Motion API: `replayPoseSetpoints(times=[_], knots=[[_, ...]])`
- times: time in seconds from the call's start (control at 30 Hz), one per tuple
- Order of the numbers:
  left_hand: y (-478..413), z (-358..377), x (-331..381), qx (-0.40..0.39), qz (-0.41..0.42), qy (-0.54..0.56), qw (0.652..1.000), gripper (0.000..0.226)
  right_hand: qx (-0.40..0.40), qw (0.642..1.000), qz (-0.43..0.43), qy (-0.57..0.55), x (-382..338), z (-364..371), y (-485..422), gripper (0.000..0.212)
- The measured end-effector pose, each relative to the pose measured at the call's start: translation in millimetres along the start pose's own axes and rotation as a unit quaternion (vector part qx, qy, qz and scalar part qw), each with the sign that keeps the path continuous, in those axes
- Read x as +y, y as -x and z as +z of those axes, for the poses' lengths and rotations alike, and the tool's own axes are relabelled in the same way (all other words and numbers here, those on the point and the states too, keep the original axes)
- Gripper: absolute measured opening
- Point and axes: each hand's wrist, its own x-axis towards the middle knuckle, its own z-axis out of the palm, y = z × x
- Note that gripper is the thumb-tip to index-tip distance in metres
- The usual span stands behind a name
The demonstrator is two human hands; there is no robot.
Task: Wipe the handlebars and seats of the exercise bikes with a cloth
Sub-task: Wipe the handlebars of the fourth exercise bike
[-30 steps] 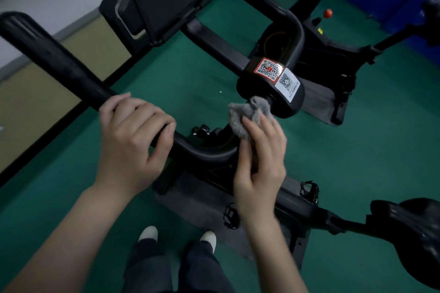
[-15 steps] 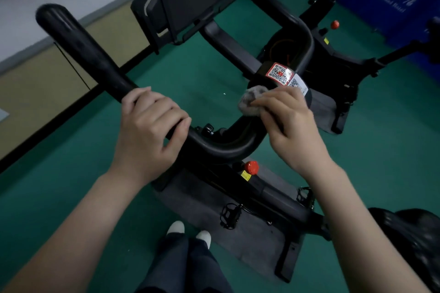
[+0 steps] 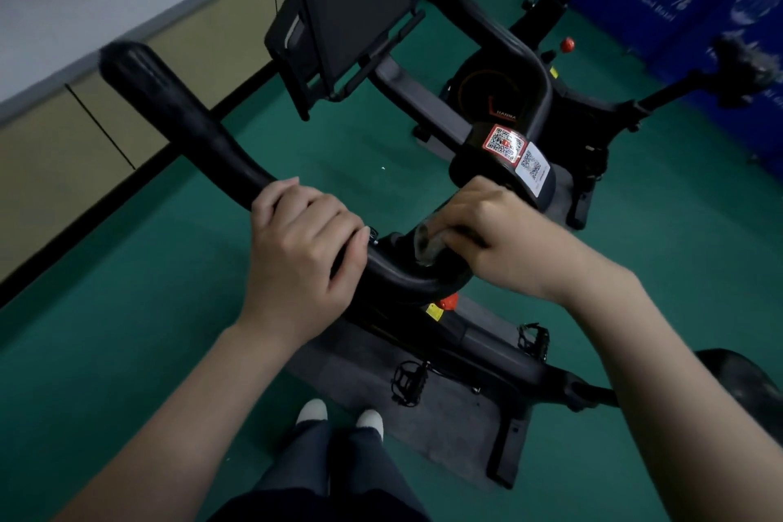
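Since my right hand curls over the cloth on the handlebar, only a grey bit peeks out mid-frame; my left hand grips the handlebar.

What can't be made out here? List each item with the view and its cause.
All in the head view:
Cloth: mostly covered by the right hand; only a grey edge shows.
Handlebar: the stretch under the left hand is hidden.
Near seat: cut off by the right edge and the forearm.
QR stickers: too small to read.
Far seat: blurred.
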Motion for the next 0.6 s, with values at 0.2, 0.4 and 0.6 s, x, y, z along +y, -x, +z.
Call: replayPoseSetpoints(times=[0.2, 0.4, 0.6], knots=[[0.0, -0.6, -0.9, -0.003, 0.004, -0.004, 1.000, 0.032, 0.089, 0.982, 0.062, -0.157, -31.5, 17.9, 3.3, 0.019], [-0.6, -4.2, -0.3, -0.015, 0.007, -0.012, 1.000, 0.034, 0.064, 0.988, 0.043, -0.131, -25.3, 19.6, 13.1, 0.018], [-2.5, -10.0, 4.0, -0.044, -0.008, -0.015, 0.999, 0.032, 0.121, 0.986, 0.023, -0.115, 3.6, 17.6, 24.3, 0.020]])
